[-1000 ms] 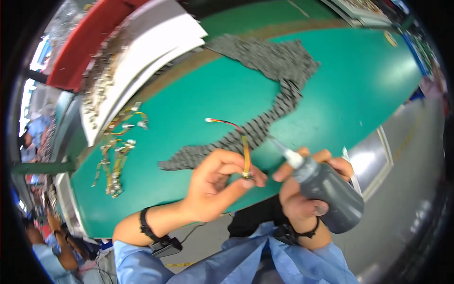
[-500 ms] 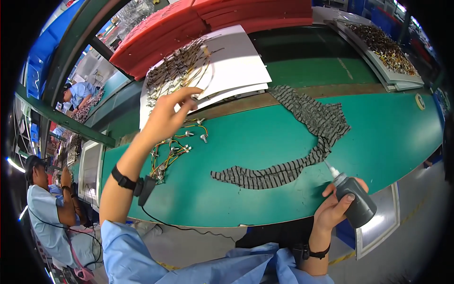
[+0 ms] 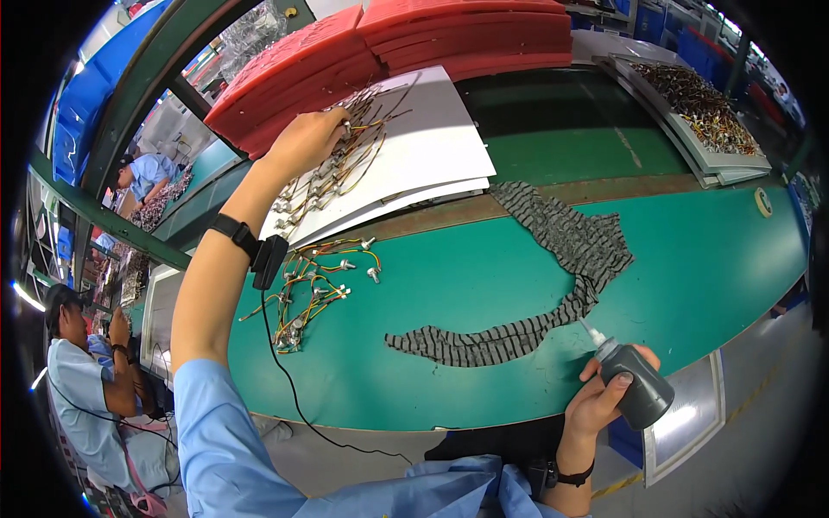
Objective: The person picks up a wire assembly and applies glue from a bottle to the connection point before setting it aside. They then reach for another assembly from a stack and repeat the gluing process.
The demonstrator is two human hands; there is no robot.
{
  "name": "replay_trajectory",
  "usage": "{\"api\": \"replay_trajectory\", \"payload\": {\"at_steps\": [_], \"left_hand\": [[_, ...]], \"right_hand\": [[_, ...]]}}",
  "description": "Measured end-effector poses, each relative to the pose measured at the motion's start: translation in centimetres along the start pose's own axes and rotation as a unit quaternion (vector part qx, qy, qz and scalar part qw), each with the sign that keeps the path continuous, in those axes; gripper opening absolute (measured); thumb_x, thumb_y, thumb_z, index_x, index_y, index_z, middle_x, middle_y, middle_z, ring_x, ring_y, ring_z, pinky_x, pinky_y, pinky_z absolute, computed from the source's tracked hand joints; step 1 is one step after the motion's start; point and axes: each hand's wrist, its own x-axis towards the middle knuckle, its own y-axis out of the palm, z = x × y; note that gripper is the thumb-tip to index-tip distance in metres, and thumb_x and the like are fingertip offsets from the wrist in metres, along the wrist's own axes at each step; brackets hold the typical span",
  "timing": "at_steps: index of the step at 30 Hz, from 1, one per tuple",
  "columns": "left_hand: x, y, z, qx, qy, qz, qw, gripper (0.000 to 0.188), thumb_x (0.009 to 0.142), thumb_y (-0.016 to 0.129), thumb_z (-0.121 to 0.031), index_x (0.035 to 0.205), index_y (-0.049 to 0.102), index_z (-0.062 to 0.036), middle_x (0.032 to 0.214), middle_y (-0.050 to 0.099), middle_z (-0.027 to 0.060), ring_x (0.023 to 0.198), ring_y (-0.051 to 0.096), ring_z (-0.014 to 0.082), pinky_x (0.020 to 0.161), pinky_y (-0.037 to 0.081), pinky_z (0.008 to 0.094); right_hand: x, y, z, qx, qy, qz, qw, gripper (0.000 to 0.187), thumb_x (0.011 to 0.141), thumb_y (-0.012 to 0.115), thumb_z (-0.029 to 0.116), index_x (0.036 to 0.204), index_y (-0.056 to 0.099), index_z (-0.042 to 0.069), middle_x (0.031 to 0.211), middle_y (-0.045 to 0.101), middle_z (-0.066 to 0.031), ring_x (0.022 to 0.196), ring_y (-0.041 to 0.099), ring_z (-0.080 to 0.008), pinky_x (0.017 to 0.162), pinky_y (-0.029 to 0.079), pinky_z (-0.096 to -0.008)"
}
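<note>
My left hand (image 3: 304, 145) reaches over the white sheet stack (image 3: 440, 138) at the far left, its fingers closed on one of the wired components (image 3: 348, 129) there. Other such pieces, metal-shafted with thin brown and yellow leads, lie in rows beneath the hand and are partly covered by it. Near the front right edge, my right hand (image 3: 596, 401) is wrapped round a dark grey squeeze bottle (image 3: 637, 384), tilted with its pale nozzle pointing up and left. Beyond the nozzle lies a striped grey and black cloth strip (image 3: 484, 341), crumpled on the green table (image 3: 414, 276).
A loose cluster of wired components (image 3: 302, 298) lies on the table's left side. Red foam sheets (image 3: 466, 39) are stacked behind. A board heaped with components (image 3: 699, 104) and a tape roll (image 3: 763, 202) are at right. A co-worker (image 3: 86, 371) sits at left.
My left hand has moved away from me and up over the components, its fingers going from apart to closed on one. The right hand still holds the bottle in nearly the same place.
</note>
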Motion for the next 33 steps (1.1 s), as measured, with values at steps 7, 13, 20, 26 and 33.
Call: {"api": "replay_trajectory", "payload": {"at_steps": [7, 13, 20, 26, 33], "left_hand": [[0.4, 2.4, 3.0, -0.032, 0.063, -0.085, 0.994, 0.024, 0.087, 0.053, -0.007, 0.110, 0.058, -0.0001, 0.099, 0.063, 0.0197, 0.093, 0.060, 0.0384, 0.080, 0.046, 0.0436], [-0.6, 2.7, 1.7, -0.131, -0.011, -0.048, 0.990, 0.023, 0.084, 0.056, -0.006, 0.106, 0.060, -0.0002, 0.097, 0.064, 0.0172, 0.090, 0.062, 0.0335, 0.080, 0.048, 0.0391], [-1.8, 3.4, 0.6, -0.174, -0.064, -0.029, 0.982, 0.018, 0.081, 0.061, -0.006, 0.098, 0.060, 0.0005, 0.088, 0.064, 0.0146, 0.080, 0.061, 0.0248, 0.074, 0.048, 0.0352], [-2.7, 4.7, 1.3, -0.152, -0.071, -0.021, 0.986, 0.014, 0.079, 0.063, -0.007, 0.090, 0.060, 0.0005, 0.082, 0.062, 0.0138, 0.077, 0.060, 0.0255, 0.071, 0.048, 0.0360], [-3.4, 5.3, 1.1, -0.138, -0.058, -0.053, 0.987, 0.012, 0.078, 0.062, -0.008, 0.087, 0.061, -0.0001, 0.083, 0.062, 0.0146, 0.080, 0.061, 0.0286, 0.073, 0.048, 0.0381]], "right_hand": [[-0.2, 0.1, 0.2, -0.002, 0.007, 0.000, 1.000, 0.059, 0.084, 0.062, 0.050, 0.114, 0.040, 0.004, 0.096, 0.044, -0.0070, 0.066, 0.051, -0.0135, 0.043, 0.039, -0.0231], [0.0, 0.0, 0.1, -0.007, 0.005, 0.001, 1.000, 0.061, 0.084, 0.062, 0.051, 0.114, 0.040, 0.004, 0.096, 0.044, -0.0070, 0.065, 0.050, -0.0133, 0.043, 0.038, -0.0227], [0.1, -0.1, 0.2, -0.002, 0.020, 0.014, 1.000, 0.062, 0.083, 0.062, 0.053, 0.115, 0.040, 0.004, 0.095, 0.044, -0.0069, 0.065, 0.050, -0.0130, 0.043, 0.037, -0.0225], [0.1, 0.7, 0.4, -0.018, 0.024, -0.039, 0.999, 0.069, 0.077, 0.065, 0.059, 0.110, 0.040, 0.003, 0.087, 0.045, -0.0102, 0.051, 0.047, -0.0149, 0.040, 0.037, -0.0225], [0.0, 0.4, 0.4, -0.011, 0.024, -0.021, 0.999, 0.065, 0.080, 0.064, 0.056, 0.111, 0.041, 0.003, 0.090, 0.045, -0.0088, 0.056, 0.048, -0.0137, 0.041, 0.038, -0.0222]]}}
